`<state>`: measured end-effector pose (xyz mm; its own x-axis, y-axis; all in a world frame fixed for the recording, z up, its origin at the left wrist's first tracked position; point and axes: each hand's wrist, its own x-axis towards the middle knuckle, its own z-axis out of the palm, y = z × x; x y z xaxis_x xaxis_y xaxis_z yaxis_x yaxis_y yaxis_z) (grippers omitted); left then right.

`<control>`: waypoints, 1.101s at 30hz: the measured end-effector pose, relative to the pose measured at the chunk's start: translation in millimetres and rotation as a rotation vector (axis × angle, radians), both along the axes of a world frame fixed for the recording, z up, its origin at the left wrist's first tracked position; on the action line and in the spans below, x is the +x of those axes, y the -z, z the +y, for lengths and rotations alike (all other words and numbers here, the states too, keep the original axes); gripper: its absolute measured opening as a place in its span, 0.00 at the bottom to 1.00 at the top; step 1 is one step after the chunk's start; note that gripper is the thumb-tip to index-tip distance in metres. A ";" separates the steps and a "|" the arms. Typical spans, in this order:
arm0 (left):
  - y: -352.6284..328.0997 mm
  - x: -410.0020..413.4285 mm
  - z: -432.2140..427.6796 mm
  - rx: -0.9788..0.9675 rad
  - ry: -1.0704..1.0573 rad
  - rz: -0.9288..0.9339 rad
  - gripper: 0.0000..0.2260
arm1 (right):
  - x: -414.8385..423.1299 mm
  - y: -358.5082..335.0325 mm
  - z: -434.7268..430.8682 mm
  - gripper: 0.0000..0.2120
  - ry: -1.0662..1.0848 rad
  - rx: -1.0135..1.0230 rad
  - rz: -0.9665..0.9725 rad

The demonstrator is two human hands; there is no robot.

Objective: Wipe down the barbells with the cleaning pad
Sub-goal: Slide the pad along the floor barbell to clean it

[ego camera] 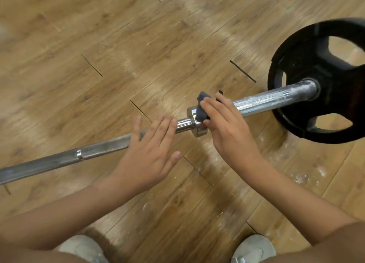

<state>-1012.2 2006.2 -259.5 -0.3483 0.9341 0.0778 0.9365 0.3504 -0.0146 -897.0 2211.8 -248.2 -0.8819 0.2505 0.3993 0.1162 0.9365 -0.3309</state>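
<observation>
On the wooden floor, noted one barbell lying low, long axis running from the lower left edge up towards the right. Took its chrome collar, near mid-frame, as the reference point. Left of the collar: thin grey knurled shaft with one bright ring mark. Right of the collar: thicker polished sleeve, ending in one black weight plate standing on edge, with grip cut-outs. Counted one cleaning pad, dark blue-grey, folded over the collar's right face where the sleeve begins. Found the right hand closed round the pad, fingers curled over the top, thumb underneath, pressing it to the metal. Found the left hand just left of the collar, flat, fingers straight and slightly spread, holding nothing, laid across the shaft; actual contact not confirmable. Recorded white powdery specks on the boards below and right of the collar, and whitish streaks on the sleeve near the plate. Counted two pale shoes at the bottom edge, well below the collar, one to each side. Fine detail lost to motion blur.
</observation>
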 end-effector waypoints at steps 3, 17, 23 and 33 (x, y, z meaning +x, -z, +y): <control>3.5 3.4 15.8 0.010 -0.063 -0.021 0.33 | -12.7 2.0 13.7 0.16 0.018 -0.044 -0.009; 12.4 -20.2 35.2 -0.017 -0.132 0.081 0.36 | -41.6 8.3 21.6 0.15 0.013 -0.048 -0.001; 12.5 -29.3 38.9 -0.025 -0.126 0.108 0.35 | -38.9 7.2 54.4 0.12 0.076 -0.024 0.047; 17.0 -35.9 40.5 -0.025 -0.124 0.141 0.35 | -45.9 -0.7 65.4 0.12 0.100 -0.076 -0.056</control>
<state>-1048.1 2046.7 -276.5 -0.4480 0.8871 0.1111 0.8742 0.4607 -0.1533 -942.9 2277.2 -247.5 -0.8714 0.3661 0.3266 0.2280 0.8916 -0.3912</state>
